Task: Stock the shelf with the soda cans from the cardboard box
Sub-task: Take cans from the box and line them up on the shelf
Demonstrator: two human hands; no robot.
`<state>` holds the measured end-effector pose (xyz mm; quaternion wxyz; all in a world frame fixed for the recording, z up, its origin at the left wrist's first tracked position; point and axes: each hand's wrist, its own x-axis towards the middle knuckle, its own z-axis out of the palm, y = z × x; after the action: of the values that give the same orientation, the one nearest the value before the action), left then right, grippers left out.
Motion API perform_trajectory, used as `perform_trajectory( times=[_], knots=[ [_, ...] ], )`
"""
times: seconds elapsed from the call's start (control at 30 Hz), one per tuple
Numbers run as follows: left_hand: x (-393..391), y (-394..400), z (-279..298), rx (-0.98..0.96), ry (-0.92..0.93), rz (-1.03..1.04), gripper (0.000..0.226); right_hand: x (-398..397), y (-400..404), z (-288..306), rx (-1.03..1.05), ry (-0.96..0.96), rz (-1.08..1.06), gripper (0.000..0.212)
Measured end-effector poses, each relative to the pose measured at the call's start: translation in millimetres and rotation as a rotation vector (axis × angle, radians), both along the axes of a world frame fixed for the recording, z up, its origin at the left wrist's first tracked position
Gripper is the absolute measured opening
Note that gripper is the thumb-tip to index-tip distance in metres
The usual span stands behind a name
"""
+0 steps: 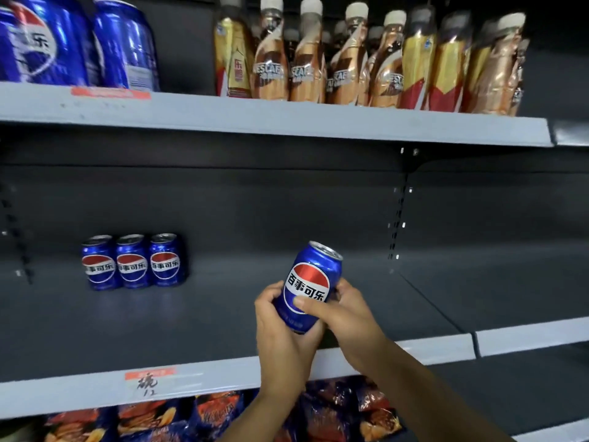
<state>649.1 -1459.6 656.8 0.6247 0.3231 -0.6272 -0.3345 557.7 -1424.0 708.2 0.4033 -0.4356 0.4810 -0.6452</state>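
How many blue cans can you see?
6: three blue metal soda cans side by side on the middle shelf, one held in both hands, two on the top shelf's left end. More may be hidden.

Across the middle of the frame runs the dark middle shelf (287, 314), its pale front edge carrying an orange price tag (149, 374) with handwriting at lower left, and on it, at centre left toward the back, stand three blue soda cans (134, 261) upright in a touching row, logos facing out. Up top, the grey upper shelf (287, 118) carries two larger blue cans (79, 43) at upper left and a crowded row of brown and gold coffee bottles (366, 59) toward the upper right. Below, at the bottom edge, snack bags (207, 416) sit under the middle shelf.
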Motion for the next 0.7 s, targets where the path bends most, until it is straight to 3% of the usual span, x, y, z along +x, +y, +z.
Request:
perform_trajectory(
  times=[0.3, 0.7],
  knots=[
    [55.3, -55.9, 5.1, -0.123, -0.165, 0.092, 0.068, 37.1, -63.3, 7.4, 0.005, -0.082, 0.033, 0.047],
    [88.5, -111.8, 4.8, -0.017, -0.216, 0.102, 0.063, 60.6, -121.2, 3.8, 0.005, -0.028, 0.062, 0.055]
  ],
)
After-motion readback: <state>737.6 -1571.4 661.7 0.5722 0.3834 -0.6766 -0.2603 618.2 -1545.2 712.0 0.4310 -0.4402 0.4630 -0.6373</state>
